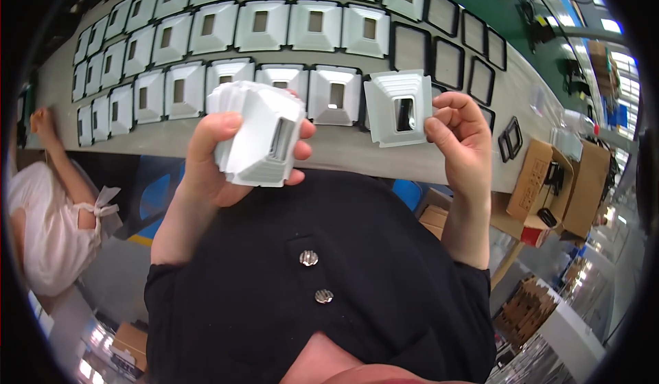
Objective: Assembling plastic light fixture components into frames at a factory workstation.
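My left hand (220, 147) is wrapped round a thick stack of white plastic reflectors (264, 133), nested into one another. Between the thumb and fingers of my right hand (461, 133) is the edge of a single white reflector (384, 113), stepped like a funnel with a rectangular hole in its middle. It is held over the near side of the table, just right of the last filled frame. Rows of black frames with white reflectors in them (316, 27) stretch across the table. At the right end lie bare black frames (449, 63).
The grey table (528, 102) runs across in front of me. Two small black frames (511, 139) lie near its right end. An open cardboard box (542, 185) with black parts stands at the right. On the left, another person's arm (58, 150) rests by the table.
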A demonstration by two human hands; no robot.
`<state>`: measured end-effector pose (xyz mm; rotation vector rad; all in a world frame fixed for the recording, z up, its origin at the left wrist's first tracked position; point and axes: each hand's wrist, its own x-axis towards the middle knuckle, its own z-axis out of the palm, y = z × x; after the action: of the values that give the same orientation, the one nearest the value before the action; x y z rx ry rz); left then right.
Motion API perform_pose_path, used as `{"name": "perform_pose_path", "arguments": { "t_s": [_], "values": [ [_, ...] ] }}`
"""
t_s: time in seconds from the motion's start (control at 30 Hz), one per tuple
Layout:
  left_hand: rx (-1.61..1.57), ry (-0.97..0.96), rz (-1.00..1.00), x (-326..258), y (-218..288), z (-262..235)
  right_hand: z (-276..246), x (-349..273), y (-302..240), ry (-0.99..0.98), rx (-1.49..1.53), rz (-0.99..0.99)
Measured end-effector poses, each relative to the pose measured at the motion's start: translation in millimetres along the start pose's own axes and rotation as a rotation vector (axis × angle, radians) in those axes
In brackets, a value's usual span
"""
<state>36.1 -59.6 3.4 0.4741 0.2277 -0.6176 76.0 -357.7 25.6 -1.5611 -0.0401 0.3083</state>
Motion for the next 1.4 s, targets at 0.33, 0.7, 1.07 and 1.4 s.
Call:
{"name": "perform_pose_path", "arguments": {
  "t_s": [0.33, 0.7, 1.07, 1.4],
  "values": [
    [0.052, -0.014, 0.022, 9.6, 10.2, -7.3, 7.1, -8.5, 41.8, 0.232, -0.115, 0.038],
    [0.014, -0.015, 0.035, 6.6, 13.1, -15.6, 15.8, 2.2, 45.5, 0.279, -0.328, 0.058],
    [-0.014, -0.016, 0.059, -1.6, 11.8, -15.2, 23.8, 8.4, 38.6, 0.147, -0.941, -0.290],
    [0.058, -0.008, 0.005, -2.1, -0.8, 5.7, 89.3, 27.8, -32.4, -0.361, -0.807, -0.876]
  ]
}}
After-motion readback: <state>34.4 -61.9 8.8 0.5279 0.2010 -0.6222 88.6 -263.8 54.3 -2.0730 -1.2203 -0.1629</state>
